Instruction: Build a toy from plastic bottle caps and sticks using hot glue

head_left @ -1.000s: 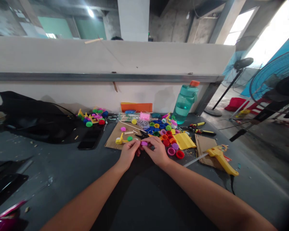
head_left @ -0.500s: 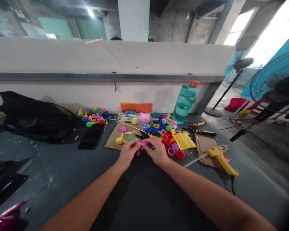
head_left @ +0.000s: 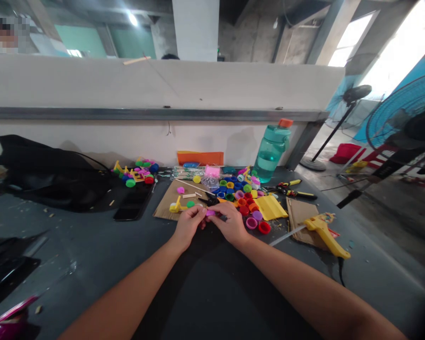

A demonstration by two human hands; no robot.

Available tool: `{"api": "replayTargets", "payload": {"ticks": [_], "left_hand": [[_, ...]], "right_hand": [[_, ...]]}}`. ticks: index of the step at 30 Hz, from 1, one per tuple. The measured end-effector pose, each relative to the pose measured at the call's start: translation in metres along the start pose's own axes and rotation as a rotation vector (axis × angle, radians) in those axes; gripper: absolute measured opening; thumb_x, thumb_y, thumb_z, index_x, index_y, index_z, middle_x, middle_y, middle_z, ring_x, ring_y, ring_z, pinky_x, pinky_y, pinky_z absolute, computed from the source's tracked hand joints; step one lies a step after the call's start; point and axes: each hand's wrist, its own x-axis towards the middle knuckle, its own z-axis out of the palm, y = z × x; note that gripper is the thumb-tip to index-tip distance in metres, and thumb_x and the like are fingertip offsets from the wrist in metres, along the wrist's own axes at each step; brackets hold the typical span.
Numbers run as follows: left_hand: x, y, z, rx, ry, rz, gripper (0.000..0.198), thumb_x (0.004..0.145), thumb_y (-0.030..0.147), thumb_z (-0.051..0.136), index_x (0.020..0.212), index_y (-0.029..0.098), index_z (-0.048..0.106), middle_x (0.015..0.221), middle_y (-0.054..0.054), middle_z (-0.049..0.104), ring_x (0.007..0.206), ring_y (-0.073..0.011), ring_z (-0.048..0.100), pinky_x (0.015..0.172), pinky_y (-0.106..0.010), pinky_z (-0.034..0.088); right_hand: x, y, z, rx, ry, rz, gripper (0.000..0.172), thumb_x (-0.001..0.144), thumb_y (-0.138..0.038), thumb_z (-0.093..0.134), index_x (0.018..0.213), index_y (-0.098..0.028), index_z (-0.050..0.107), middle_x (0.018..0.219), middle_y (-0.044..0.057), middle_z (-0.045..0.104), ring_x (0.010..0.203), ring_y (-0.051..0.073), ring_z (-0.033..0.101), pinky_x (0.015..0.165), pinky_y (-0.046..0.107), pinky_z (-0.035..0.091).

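Note:
My left hand and my right hand meet over the dark table, fingers pinched together around a small purple bottle cap. Both hands touch the cap; the left may also hold a thin stick, too small to be sure. Just beyond them lies a cardboard sheet with a small yellow stick piece and a green cap. A heap of coloured bottle caps spreads right of the cardboard.
A yellow glue gun lies on cardboard at right. A teal water bottle stands against the partition. A black phone, a black bag, a small cap-wheeled model and pliers are also on the table. Fans stand right.
Almost nothing has moved. My hands stay pinched on the purple cap with only slight finger shifts.

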Motion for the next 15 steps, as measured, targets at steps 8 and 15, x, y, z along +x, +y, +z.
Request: {"api": "replayTargets", "payload": {"ticks": [8,15], "left_hand": [[-0.0011,-0.0019,0.0009,-0.05,0.056,-0.01,0.03,0.08,0.042,0.056,0.067,0.015,0.057,0.061,0.001,0.053,0.051,-0.0089,0.045,0.047,-0.021,0.036],[-0.0012,0.0019,0.0008,-0.003,-0.005,-0.006,0.026,0.076,0.04,0.06,0.066,0.016,0.057,0.059,0.002,0.052,0.05,-0.0086,0.044,0.048,-0.021,0.036]], "right_hand": [[-0.0012,-0.003,-0.0003,-0.026,0.039,0.091,0.012,0.08,-0.027,0.062,0.09,-0.023,0.067,0.08,0.003,0.066,0.075,0.017,0.057,0.072,0.031,0.046],[-0.0016,-0.0001,-0.0007,-0.024,0.03,0.085,0.012,0.079,-0.027,0.063,0.09,-0.024,0.067,0.076,0.002,0.065,0.073,0.017,0.056,0.07,0.031,0.046]]}}
